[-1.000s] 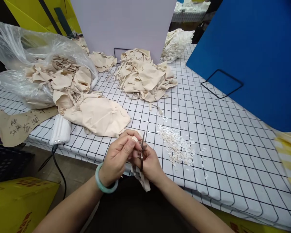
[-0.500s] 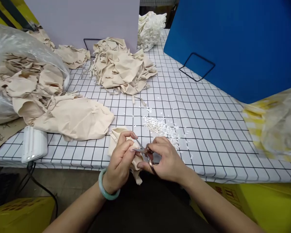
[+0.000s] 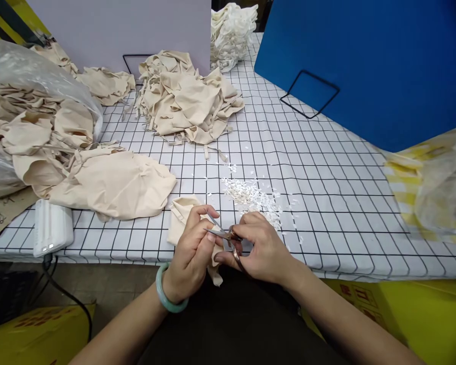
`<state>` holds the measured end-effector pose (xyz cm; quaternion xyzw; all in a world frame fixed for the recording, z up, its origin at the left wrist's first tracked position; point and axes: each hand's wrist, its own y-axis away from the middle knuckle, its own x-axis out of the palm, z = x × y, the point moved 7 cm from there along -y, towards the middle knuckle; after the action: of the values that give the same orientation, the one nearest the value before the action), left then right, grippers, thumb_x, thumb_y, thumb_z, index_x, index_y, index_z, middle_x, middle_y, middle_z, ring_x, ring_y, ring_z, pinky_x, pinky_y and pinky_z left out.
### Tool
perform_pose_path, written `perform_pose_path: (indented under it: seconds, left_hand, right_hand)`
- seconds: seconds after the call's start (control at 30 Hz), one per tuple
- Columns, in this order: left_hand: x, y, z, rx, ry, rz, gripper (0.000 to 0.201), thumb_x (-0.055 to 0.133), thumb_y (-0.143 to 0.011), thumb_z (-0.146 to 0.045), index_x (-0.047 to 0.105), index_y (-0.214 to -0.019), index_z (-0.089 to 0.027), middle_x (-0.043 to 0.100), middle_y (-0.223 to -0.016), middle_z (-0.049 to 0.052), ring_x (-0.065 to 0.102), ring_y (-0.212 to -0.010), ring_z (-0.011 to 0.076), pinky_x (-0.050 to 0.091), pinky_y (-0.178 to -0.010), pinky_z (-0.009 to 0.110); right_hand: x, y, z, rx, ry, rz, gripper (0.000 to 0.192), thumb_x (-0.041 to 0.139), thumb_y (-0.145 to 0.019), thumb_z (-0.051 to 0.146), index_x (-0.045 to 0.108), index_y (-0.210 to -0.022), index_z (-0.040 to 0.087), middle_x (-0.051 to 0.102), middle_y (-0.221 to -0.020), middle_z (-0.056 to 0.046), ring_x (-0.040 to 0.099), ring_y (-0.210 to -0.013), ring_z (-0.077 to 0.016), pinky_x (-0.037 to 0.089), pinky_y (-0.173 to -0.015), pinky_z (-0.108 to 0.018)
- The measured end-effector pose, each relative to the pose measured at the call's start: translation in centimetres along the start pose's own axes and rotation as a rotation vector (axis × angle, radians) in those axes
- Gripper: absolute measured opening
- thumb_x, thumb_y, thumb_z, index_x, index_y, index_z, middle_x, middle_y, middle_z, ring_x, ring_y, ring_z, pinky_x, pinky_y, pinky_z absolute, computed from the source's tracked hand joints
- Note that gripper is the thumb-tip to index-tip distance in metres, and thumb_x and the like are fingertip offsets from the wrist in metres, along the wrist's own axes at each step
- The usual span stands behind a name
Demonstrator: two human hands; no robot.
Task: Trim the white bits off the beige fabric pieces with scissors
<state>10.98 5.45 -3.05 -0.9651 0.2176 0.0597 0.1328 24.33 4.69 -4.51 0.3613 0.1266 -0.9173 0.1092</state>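
Hiding part of the seemingly pinched beige cloth [image 3: 179, 223]: left fingers [image 3: 204, 250].

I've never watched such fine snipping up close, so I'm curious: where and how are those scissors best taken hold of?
Probably by the handle loops of the scissors, coming from the right, as the right hand does. The open blades point left, toward the left hand with its beige cloth, so the loops seem the safer grip.
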Motion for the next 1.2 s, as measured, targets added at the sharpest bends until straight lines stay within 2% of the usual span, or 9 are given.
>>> perform_pose_path:
  seconds: [0.4,0.6,0.7,0.77,0.83,0.9,1.0,1.1,1.2]
  left_hand:
    - [2.2,-1.3,0.5,0.004,-0.044,0.086,0.032,0.034,-0.104,-0.020,0.056,-0.081,-0.019,0.055,-0.083,0.009,0.045,-0.118,0.0240,0.046,-0.093,0.036]
    - [4.7,-3.0,1.2,-0.035,-0.111,0.194,0.031,0.034,-0.102,-0.019,0.056,-0.080,-0.018,0.054,-0.095,0.009,0.049,-0.115,0.0227,0.048,-0.093,0.034]
    - [3.3,-3.2,0.7,-0.042,-0.219,0.205,0.030,0.035,-0.101,-0.017,0.054,-0.079,-0.018,0.054,-0.100,0.009,0.053,-0.113,0.0216,0.049,-0.090,0.033]
    - [0.5,-2.7,0.1,-0.016,-0.395,0.144,0.026,0.040,-0.100,-0.017,0.051,-0.075,-0.019,0.056,-0.103,0.009,0.054,-0.114,0.0228,0.048,-0.092,0.035]
    - [-3.0,-1.4,-0.2,0.001,-0.638,-0.001,0.019,0.052,-0.096,-0.021,0.050,-0.078,-0.019,0.056,-0.112,0.011,0.053,-0.118,0.0264,0.046,-0.099,0.043]
    - [-5.5,0.6,0.4,-0.046,-0.799,-0.081,0.013,0.063,-0.090,-0.025,0.054,-0.098,-0.018,0.051,-0.129,0.015,0.048,-0.126,0.0311,0.043,-0.106,0.050]
    - [-5.2,3.5,2.5,-0.126,-0.715,0.070,0.052,0.063,-0.088,-0.021,0.043,-0.136,-0.021,0.049,-0.139,0.016,0.046,-0.133,0.0315,0.045,-0.108,0.050]
    - [-3.8,3.9,2.9,-0.147,-0.511,0.135,0.029,0.054,-0.088,-0.012,0.056,-0.116,-0.022,0.063,-0.112,0.009,0.062,-0.105,0.0238,0.055,-0.090,0.038]
    - [-5.1,-0.3,1.4,-0.164,-0.414,0.057,0.011,0.051,-0.091,-0.012,0.057,-0.087,-0.020,0.060,-0.085,0.002,0.059,-0.077,0.0162,0.052,-0.068,0.027]
  right_hand:
    - [-1.2,2.3,-1.8,0.022,0.166,-0.197,0.053,0.069,-0.085,0.056,0.049,-0.052,0.019,0.049,-0.051,0.001,0.044,-0.054,-0.0118,0.038,-0.064,-0.029]
    - [-1.7,4.1,-5.8,0.272,0.166,-0.218,0.058,0.061,-0.086,0.065,0.048,-0.050,0.021,0.046,-0.051,0.000,0.046,-0.054,-0.0138,0.039,-0.058,-0.028]
    - [-3.2,4.6,-7.8,0.478,0.091,-0.176,0.051,0.064,-0.080,0.071,0.060,-0.064,0.022,0.058,-0.064,-0.003,0.057,-0.064,-0.0193,0.046,-0.060,-0.030]
    - [-4.4,4.5,-8.0,0.532,0.084,-0.178,0.049,0.069,-0.074,0.071,0.064,-0.088,0.024,0.067,-0.087,-0.007,0.063,-0.082,-0.0253,0.052,-0.069,-0.036]
    - [-4.4,4.1,-7.2,0.500,0.039,-0.158,0.062,0.075,-0.070,0.066,0.056,-0.114,0.025,0.065,-0.112,-0.010,0.063,-0.098,-0.0296,0.055,-0.077,-0.041]
    - [-2.0,3.4,-5.4,0.409,-0.100,-0.038,0.070,0.078,-0.072,0.054,0.045,-0.128,0.027,0.059,-0.122,-0.010,0.062,-0.103,-0.0284,0.056,-0.079,-0.040]
    - [3.4,2.3,-1.2,0.187,-0.309,0.165,0.051,0.072,-0.078,0.027,0.046,-0.121,0.024,0.059,-0.113,-0.008,0.063,-0.095,-0.0228,0.055,-0.076,-0.034]
    - [5.8,0.4,1.5,0.086,-0.360,0.120,0.019,0.058,-0.077,0.011,0.049,-0.090,0.022,0.059,-0.089,-0.003,0.059,-0.077,-0.0176,0.050,-0.067,-0.029]
    - [4.3,-4.0,2.5,0.097,-0.465,0.075,0.012,0.056,-0.080,0.014,0.046,-0.081,0.022,0.056,-0.078,0.001,0.054,-0.067,-0.0144,0.046,-0.060,-0.025]
